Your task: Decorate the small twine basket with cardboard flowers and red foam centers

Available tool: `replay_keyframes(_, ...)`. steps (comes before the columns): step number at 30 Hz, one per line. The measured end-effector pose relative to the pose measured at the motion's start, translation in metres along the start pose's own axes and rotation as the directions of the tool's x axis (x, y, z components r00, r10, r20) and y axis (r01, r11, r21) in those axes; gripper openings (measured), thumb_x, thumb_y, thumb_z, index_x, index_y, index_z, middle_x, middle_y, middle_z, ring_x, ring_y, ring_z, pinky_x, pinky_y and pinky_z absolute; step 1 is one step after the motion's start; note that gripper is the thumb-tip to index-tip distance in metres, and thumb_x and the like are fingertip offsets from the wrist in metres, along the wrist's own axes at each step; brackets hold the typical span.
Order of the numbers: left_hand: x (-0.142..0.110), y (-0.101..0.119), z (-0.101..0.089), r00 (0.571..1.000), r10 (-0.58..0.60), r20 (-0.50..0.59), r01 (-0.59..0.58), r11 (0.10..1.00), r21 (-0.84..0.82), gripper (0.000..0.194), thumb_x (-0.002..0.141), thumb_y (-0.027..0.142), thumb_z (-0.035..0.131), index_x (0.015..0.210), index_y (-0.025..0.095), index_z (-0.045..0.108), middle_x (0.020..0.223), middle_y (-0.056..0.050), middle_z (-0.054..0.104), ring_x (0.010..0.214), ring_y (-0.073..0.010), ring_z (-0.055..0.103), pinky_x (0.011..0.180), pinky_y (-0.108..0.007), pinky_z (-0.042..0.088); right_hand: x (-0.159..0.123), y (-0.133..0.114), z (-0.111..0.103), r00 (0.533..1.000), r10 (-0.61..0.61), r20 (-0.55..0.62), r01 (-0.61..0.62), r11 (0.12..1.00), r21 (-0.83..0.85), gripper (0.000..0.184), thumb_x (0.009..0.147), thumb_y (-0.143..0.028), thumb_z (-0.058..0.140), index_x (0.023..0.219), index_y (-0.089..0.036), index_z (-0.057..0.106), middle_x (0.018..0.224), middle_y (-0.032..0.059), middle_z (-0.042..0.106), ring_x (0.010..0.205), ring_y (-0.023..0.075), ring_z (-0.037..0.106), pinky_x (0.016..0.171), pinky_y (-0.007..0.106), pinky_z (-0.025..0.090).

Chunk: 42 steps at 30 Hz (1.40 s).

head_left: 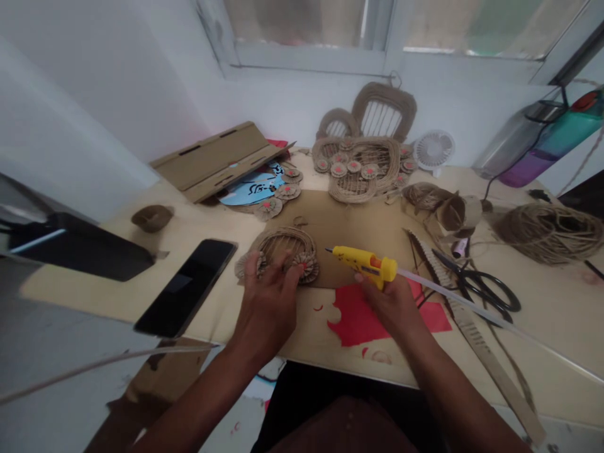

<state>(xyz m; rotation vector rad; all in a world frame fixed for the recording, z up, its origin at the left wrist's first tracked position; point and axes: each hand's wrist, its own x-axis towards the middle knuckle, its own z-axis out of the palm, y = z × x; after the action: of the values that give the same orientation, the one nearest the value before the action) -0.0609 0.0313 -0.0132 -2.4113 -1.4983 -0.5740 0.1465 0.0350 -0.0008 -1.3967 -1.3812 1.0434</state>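
Observation:
My right hand (394, 302) is closed round the handle of a yellow glue gun (358, 259), its nozzle pointing left and a clear glue stick (443, 289) trailing from its back. To the left, my left hand (268, 299) rests with fingers apart on a small twine-wrapped frame (283, 234). Its thumb side touches a burlap rosette (307, 267) with a red centre; another rosette (243, 265) sits under the fingers on the left. The frame lies on a brown cardboard sheet (330, 217). A gap separates the nozzle from the right rosette.
A phone (186, 286) lies left, scissors (486, 286) and a twine ball (550, 233) right. Red felt (361, 314) is under my right hand. At the back stand twine-wrapped frames (384, 110), rosettes (370, 170), a small fan (433, 150), a bottle (550, 145) and an open cardboard box (221, 157).

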Motion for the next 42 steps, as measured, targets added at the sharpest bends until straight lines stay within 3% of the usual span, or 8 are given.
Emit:
replay_keyframes(15,0.002,0.006,-0.001,0.999,0.044,-0.023,-0.044,0.999,0.027,0.036,0.084,0.0,0.034,0.101,0.014,0.062,0.098,-0.011,0.074,0.116,-0.0295,0.058,0.112,-0.062,0.018,-0.001,0.003,-0.001,0.998,0.06,-0.023,-0.06,0.998,0.001,0.031,0.08,-0.039,0.063,0.096,-0.013,0.069,0.051,-0.0039,0.051,0.044,0.013,0.045,0.042,0.024,0.036)
replay_keyframes(22,0.004,0.007,-0.003,0.999,0.042,-0.011,-0.042,0.998,0.036,0.035,0.086,0.001,0.033,0.097,0.013,0.063,0.096,-0.014,0.074,0.115,-0.0303,0.059,0.111,-0.062,0.021,0.0,0.0,0.001,0.998,0.065,-0.018,-0.064,0.998,0.017,0.029,0.078,-0.041,0.063,0.088,-0.014,0.068,0.049,-0.005,0.046,0.041,0.0107,0.037,0.036,0.021,0.028)
replay_keyframes(25,0.004,0.007,-0.003,0.999,0.046,-0.011,-0.045,0.997,0.067,0.034,0.086,0.002,0.033,0.099,0.012,0.063,0.098,-0.016,0.073,0.115,-0.0306,0.059,0.11,-0.061,0.023,-0.004,-0.008,-0.007,0.995,0.085,-0.051,-0.084,0.996,0.016,0.028,0.079,-0.041,0.062,0.085,-0.014,0.068,0.05,-0.0043,0.048,0.041,0.0103,0.038,0.037,0.021,0.03)
replay_keyframes(30,0.004,0.006,-0.003,0.997,0.071,-0.012,-0.069,0.992,0.109,0.034,0.087,0.002,0.034,0.1,0.013,0.063,0.098,-0.015,0.074,0.113,-0.0291,0.061,0.109,-0.061,0.026,-0.014,-0.029,-0.058,0.947,0.012,-0.321,-0.041,0.996,-0.084,0.026,0.072,-0.041,0.07,0.07,-0.016,0.066,0.053,-0.0007,0.055,0.046,0.0139,0.048,0.041,0.024,0.039)
replay_keyframes(33,0.004,0.004,-0.002,0.994,0.108,-0.017,-0.105,0.985,0.136,0.034,0.086,0.0,0.034,0.099,0.012,0.063,0.098,-0.017,0.074,0.111,-0.0313,0.062,0.106,-0.062,0.03,-0.023,-0.036,-0.101,0.864,0.01,-0.504,-0.075,0.991,-0.109,0.028,0.07,-0.041,0.072,0.065,-0.015,0.064,0.057,0.0027,0.06,0.051,0.0163,0.055,0.045,0.025,0.044)
replay_keyframes(36,0.004,0.001,0.0,0.988,0.152,-0.023,-0.147,0.978,0.147,0.032,0.085,0.002,0.035,0.095,0.011,0.065,0.097,-0.02,0.074,0.109,-0.0353,0.063,0.103,-0.065,0.032,-0.034,-0.034,-0.144,0.766,-0.014,-0.642,-0.152,0.968,-0.202,0.029,0.071,-0.042,0.07,0.068,-0.014,0.067,0.053,0.0014,0.055,0.046,0.0144,0.05,0.039,0.024,0.039)
replay_keyframes(39,0.004,-0.001,0.001,0.989,0.148,-0.019,-0.144,0.981,0.132,0.033,0.084,0.003,0.036,0.097,0.011,0.066,0.098,-0.022,0.072,0.109,-0.0356,0.063,0.104,-0.064,0.032,-0.041,-0.018,-0.185,0.676,-0.095,-0.731,-0.269,0.892,-0.364,0.038,0.076,-0.048,0.063,0.084,-0.012,0.072,0.056,0.0019,0.055,0.044,0.0147,0.048,0.039,0.025,0.038)
replay_keyframes(42,0.004,-0.002,0.002,0.991,0.135,-0.024,-0.132,0.988,0.083,0.035,0.084,0.004,0.036,0.098,0.012,0.066,0.098,-0.022,0.072,0.108,-0.0364,0.063,0.104,-0.065,0.031,-0.044,0.008,-0.223,0.621,-0.262,-0.739,-0.394,0.711,-0.583,0.049,0.084,-0.049,0.049,0.1,-0.007,0.068,0.061,0.0073,0.059,0.048,0.02,0.056,0.043,0.029,0.041)
